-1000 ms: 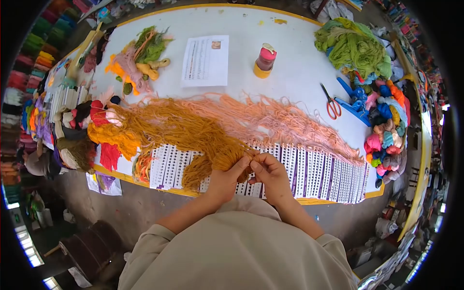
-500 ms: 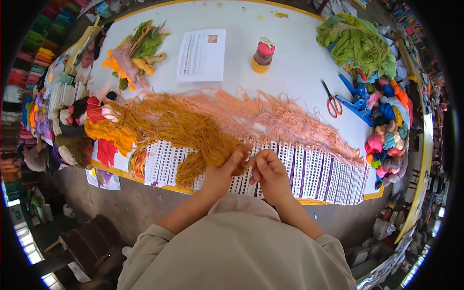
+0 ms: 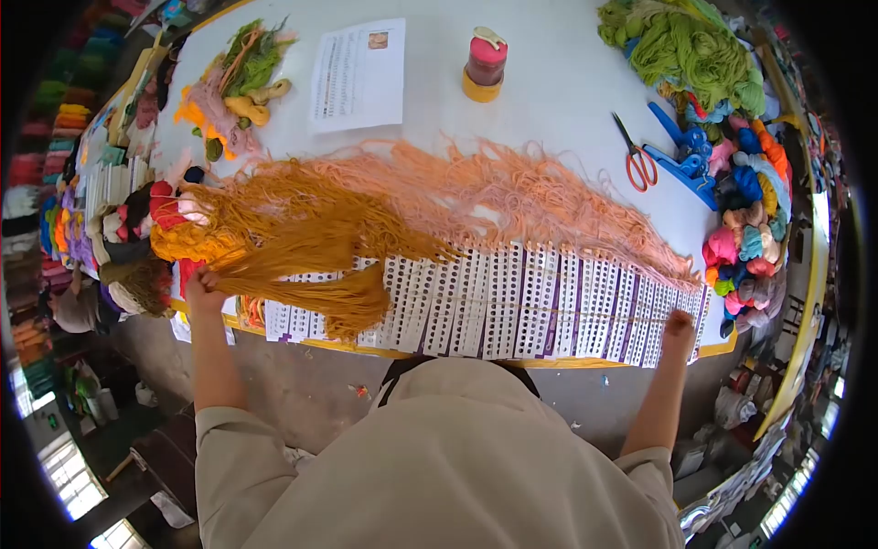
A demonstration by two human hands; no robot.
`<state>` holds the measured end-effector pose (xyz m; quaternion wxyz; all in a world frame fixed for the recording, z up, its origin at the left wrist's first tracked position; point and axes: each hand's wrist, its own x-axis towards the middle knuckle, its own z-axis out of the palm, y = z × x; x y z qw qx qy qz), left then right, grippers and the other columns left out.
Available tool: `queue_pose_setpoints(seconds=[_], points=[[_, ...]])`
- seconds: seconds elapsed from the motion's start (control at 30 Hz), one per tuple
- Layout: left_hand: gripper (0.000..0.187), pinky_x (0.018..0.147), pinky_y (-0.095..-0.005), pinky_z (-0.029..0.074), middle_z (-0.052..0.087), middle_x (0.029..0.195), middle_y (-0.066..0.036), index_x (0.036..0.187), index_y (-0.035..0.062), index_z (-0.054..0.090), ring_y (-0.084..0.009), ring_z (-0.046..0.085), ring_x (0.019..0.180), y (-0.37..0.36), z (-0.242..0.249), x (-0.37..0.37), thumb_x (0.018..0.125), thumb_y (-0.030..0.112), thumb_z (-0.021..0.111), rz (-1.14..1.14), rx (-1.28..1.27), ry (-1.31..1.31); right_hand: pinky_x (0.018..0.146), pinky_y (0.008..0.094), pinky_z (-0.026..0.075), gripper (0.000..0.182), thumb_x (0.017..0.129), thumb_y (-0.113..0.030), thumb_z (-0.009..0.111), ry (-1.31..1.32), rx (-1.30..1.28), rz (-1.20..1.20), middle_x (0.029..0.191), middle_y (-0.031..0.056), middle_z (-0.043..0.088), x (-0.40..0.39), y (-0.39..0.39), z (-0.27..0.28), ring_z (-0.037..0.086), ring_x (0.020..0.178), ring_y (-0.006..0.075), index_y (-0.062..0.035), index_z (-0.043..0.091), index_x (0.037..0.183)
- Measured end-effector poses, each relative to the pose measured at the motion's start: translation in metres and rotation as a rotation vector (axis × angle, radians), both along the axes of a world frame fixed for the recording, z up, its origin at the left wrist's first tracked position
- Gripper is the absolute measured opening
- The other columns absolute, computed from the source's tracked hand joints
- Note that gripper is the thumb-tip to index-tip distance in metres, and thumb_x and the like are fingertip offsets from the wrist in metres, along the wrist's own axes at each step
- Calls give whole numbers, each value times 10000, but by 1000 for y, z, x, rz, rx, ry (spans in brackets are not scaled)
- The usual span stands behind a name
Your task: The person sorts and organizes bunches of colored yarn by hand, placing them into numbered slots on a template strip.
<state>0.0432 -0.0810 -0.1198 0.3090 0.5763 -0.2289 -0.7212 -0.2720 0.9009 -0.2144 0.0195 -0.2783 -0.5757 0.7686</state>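
Observation:
My left hand (image 3: 206, 285) is closed on one end of a bundle of mustard yarn (image 3: 311, 274), which fans out to the right from it. Far to the right, my right hand (image 3: 678, 331) is closed in a pinch. A thin yarn strand (image 3: 549, 313) runs taut to it across a row of white cards with holes (image 3: 498, 306). Peach yarn (image 3: 540, 206) lies along the cards' far edge, with many strands attached there. More loose mustard yarn (image 3: 302, 197) rests on top of the peach yarn at the left.
Red-handled scissors (image 3: 640, 169) and a blue plastic tool (image 3: 686, 160) lie at the right, near green yarn (image 3: 686, 55) and several coloured skeins (image 3: 750, 229). A printed sheet (image 3: 358, 78) and a pink-topped stack (image 3: 485, 66) stand farther back on the white table (image 3: 549, 101).
My hands have moved from close together at the middle to wide apart. The left carried the mustard bundle's end leftward; the right drew a strand out to the right.

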Motion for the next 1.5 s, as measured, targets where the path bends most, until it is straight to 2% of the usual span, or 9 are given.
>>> queue_pose_setpoints(seconds=[0.13, 0.23, 0.3, 0.53, 0.8, 0.93, 1.13, 1.23, 1.5], points=[[227, 384, -185, 235, 342, 570, 93, 1024, 66, 608, -15, 293, 437, 69, 20, -41, 952, 263, 522, -330, 62, 413, 552, 289, 471, 117, 877, -116, 519, -132, 613, -245, 766, 63, 603, -21, -45, 71, 560, 598, 115, -47, 610, 903], [247, 357, -162, 218, 393, 614, 105, 1129, 72, 604, 0, 297, 436, 198, 13, -116, 943, 230, 565, -664, 226, 314, 680, 295, 422, 354, 981, -325, 431, 163, 952, 392, 864, 23, 597, -17, -174, 36, 501, 739, 118, -15, 600, 960], [252, 400, -159, 258, 585, 801, 18, 1121, 48, 613, -11, 359, 509, 260, -15, -150, 936, 217, 585, -779, 343, 141, 706, 449, 487, 377, 1005, -356, 358, -213, 1274, 1173, 942, 178, 647, -6, -265, 51, 637, 819, 342, -64, 592, 1047], [217, 402, -171, 230, 504, 655, 28, 1082, 69, 645, -30, 349, 469, 360, -33, -197, 942, 224, 584, -1031, 326, 0, 807, 377, 432, 75, 795, -67, 678, 712, 790, 1039, 797, 72, 605, 18, -414, 63, 570, 882, 295, -81, 619, 838], [444, 459, -185, 333, 571, 724, -6, 1330, 97, 506, -41, 473, 559, 401, 17, -222, 900, 136, 611, -1404, -161, 198, 834, 381, 349, 124, 726, -11, 671, 727, 775, 1172, 755, 30, 629, 17, -431, 98, 582, 740, 233, -85, 618, 809], [485, 470, -192, 345, 577, 736, 4, 1328, 95, 503, -38, 472, 576, 392, 28, -230, 871, 144, 659, -1447, 34, 153, 811, 377, 351, 160, 725, -35, 669, 762, 853, 1190, 766, 21, 629, 22, -426, 109, 576, 737, 234, -122, 620, 850], [275, 525, -225, 403, 554, 733, 28, 1113, 29, 599, -55, 505, 607, 396, 29, -227, 867, 133, 665, -1589, 7, 103, 783, 335, 395, 200, 758, 2, 657, 778, 830, 1110, 776, 26, 642, 27, -416, 115, 594, 725, 194, -108, 638, 923], [194, 500, -224, 385, 532, 688, 41, 1016, 38, 623, -47, 461, 561, 398, 31, -225, 880, 169, 667, -1628, -184, 9, 678, 247, 481, 154, 872, -28, 639, 57, 198, 931, 765, 46, 628, 32, -412, 110, 593, 713, 121, -48, 624, 1024], [139, 412, -199, 285, 478, 618, 18, 916, 54, 607, -43, 380, 475, 396, 25, -215, 929, 192, 598, -1306, 75, 213, 768, 288, 478, 158, 890, -70, 631, 381, 503, 1270, 863, 24, 656, 25, -395, 105, 609, 859, 127, -54, 632, 1047]])
